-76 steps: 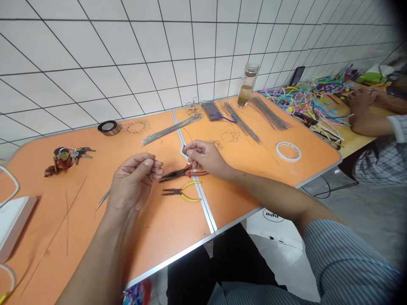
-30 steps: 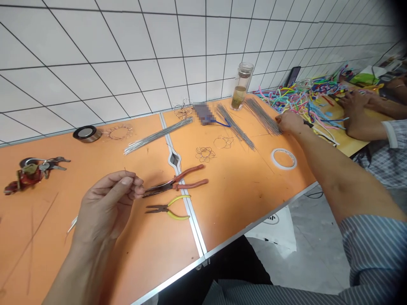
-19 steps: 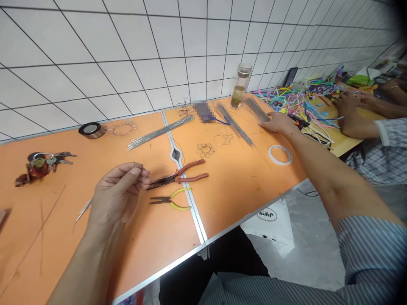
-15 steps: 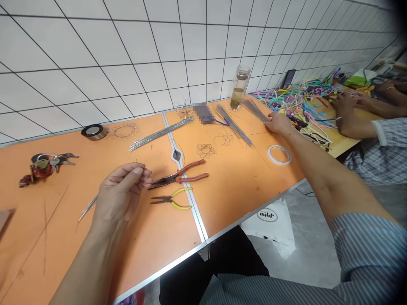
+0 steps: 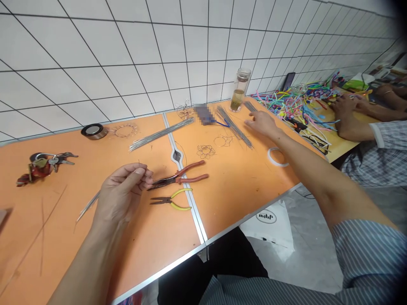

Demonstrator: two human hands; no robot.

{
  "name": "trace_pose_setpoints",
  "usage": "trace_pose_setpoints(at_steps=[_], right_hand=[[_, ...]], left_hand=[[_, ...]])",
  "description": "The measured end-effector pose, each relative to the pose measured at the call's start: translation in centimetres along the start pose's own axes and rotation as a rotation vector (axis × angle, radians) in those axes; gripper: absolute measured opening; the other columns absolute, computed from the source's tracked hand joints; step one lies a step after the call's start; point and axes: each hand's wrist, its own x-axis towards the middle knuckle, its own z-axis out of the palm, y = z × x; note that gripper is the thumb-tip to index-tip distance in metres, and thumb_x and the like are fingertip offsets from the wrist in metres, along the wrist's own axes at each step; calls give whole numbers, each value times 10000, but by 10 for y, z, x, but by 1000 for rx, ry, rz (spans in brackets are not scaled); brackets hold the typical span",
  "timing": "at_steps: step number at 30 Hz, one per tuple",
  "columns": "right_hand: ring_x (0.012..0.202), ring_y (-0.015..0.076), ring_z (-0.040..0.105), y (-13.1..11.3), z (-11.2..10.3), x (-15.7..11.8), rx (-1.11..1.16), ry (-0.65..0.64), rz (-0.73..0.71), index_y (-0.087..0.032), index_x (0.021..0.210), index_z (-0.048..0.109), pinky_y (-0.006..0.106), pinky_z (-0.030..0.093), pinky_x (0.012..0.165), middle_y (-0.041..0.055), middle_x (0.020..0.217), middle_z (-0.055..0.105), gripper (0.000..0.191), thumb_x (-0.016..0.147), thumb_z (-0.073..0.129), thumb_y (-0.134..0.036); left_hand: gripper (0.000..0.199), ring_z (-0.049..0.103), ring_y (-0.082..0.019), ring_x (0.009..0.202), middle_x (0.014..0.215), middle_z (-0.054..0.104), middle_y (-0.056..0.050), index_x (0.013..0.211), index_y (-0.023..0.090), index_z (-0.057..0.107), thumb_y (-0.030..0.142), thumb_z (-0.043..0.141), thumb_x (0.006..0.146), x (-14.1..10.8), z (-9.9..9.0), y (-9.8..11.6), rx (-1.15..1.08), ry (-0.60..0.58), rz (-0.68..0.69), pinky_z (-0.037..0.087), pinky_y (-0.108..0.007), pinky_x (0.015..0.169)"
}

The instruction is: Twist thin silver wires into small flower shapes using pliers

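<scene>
My left hand (image 5: 124,188) is closed in a pinch, and a short end of thin wire (image 5: 139,161) pokes up from its fingertips. Red-handled pliers (image 5: 176,178) lie just right of it, with yellow-handled pliers (image 5: 171,200) nearer the table edge. My right hand (image 5: 263,123) reaches across the right side of the table, fingers stretched and apart, holding nothing that I can see. Beyond it is the end of a bundle of grey wires (image 5: 251,106), partly hidden by the hand. Another wire bundle (image 5: 234,127) lies just left of that hand.
Another wire bundle (image 5: 160,134) and a flower-shaped wire piece (image 5: 206,151) lie mid-table. A glass bottle (image 5: 239,91) stands by the wall. Tape rolls (image 5: 94,131) and keys (image 5: 47,165) are left; a white ring (image 5: 274,160) is right. A co-worker's hands (image 5: 343,108) are beside colourful strips (image 5: 305,95).
My right hand has moved left and slightly up, off the near end of the right wire bundle, and its fingers have spread. My left hand stays almost where it was.
</scene>
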Motion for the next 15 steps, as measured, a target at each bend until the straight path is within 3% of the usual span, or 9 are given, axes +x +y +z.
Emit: trace_pose_setpoints(at_steps=[3,6,9,15], right_hand=[[1371,419,686,-41,10,-4,21,-82,-93,-185,1569,697,504,554,1141,206,1517,736,776,966,725,-671],[1336,421,709,-61,21,-2,-14,-139,-83,-235,1493,749,510,583,1104,178,1449,778,678,921,792,-597],[1327,407,723,-61,28,8,-7,-136,-46,-237,1459,775,498,600,1092,169,1435,786,573,909,806,-394],[1418,401,687,-44,28,28,16,-127,-12,-178,1541,732,502,577,1153,186,1521,741,671,873,787,-215]], left_hand=[[269,707,-126,605,774,794,-47,859,174,840,240,1008,660,1,-1,-1,5,6,1,609,-191,560],[261,704,-121,602,769,795,-44,856,175,840,246,1006,666,2,-2,0,7,19,5,604,-187,559],[278,705,-120,605,770,794,-42,858,173,839,255,1018,661,2,-3,0,1,20,7,603,-185,560],[337,717,-128,608,790,801,-49,877,169,851,291,1053,637,1,-4,-1,-3,2,-8,621,-195,572]])
